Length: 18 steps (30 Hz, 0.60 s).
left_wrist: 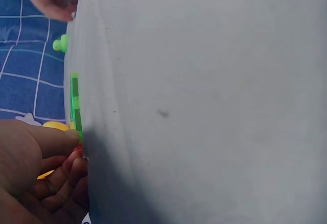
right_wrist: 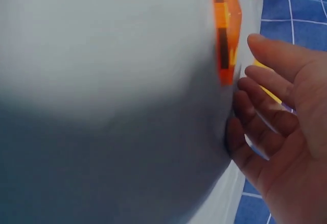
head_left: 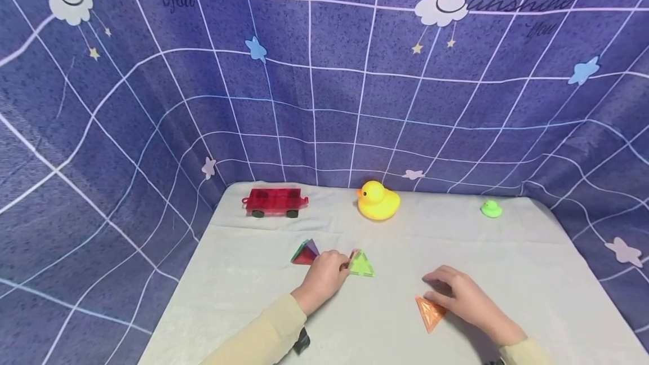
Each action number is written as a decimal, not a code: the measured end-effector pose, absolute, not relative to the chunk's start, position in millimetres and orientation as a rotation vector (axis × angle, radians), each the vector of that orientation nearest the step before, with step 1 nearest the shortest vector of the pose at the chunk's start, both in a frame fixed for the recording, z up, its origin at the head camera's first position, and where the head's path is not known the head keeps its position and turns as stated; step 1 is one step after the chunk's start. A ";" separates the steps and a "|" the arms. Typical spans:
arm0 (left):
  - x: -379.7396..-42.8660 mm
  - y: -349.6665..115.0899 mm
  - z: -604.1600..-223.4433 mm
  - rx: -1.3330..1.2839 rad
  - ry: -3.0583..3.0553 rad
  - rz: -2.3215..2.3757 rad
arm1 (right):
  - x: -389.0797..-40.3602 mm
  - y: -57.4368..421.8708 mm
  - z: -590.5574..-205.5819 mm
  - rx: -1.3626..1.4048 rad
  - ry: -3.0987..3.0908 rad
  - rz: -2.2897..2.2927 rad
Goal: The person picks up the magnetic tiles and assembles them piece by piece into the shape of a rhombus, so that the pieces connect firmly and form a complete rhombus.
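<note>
My left hand pinches the near-left corner of a light green triangular magnetic tile between thumb and fingers. A reddish edge shows beside that tile, partly hidden by the fingertips. Just behind the same hand stands a small pyramid of red, purple and green triangular tiles, its right side covered by the hand. My right hand holds nothing, its fingers loosely bent and spread. Beside its thumb lies an orange triangular tile, also close to the fingertips in the right wrist view.
At the back left stands a red toy wagon with black wheels. A yellow rubber duck sits at the back middle, a small green duck at the back right. A blue grid-patterned curtain encloses the pale tabletop.
</note>
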<state>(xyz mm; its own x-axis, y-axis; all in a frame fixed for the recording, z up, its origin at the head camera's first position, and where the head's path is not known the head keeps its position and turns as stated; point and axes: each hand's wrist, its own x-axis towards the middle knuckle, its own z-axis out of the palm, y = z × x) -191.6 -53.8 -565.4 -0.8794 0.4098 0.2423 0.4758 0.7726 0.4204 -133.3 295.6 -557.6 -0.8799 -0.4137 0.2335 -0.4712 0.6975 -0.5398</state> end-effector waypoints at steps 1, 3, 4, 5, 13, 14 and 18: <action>-191.8 -54.0 -565.2 -0.712 -2.826 -0.725 | -130.8 298.4 -557.7 0.743 -2.808 0.941; -192.2 -54.5 -565.1 -0.712 -2.823 -0.723 | -126.2 303.3 -557.9 0.767 -2.802 0.950; -192.0 -54.4 -565.2 -0.714 -2.822 -0.719 | -123.8 305.6 -558.0 0.778 -2.806 0.959; -191.8 -54.3 -565.1 -0.714 -2.823 -0.717 | -121.8 307.6 -558.3 0.780 -2.811 0.972; -191.1 -53.6 -565.0 -0.712 -2.827 -0.720 | -113.2 316.9 -565.1 0.889 -2.709 1.035; -191.0 -53.7 -565.0 -0.710 -2.830 -0.719 | -112.8 317.8 -565.9 0.903 -2.702 1.042; -190.2 -53.7 -563.4 -0.710 -2.832 -0.713 | -112.0 322.2 -568.8 0.969 -2.669 1.078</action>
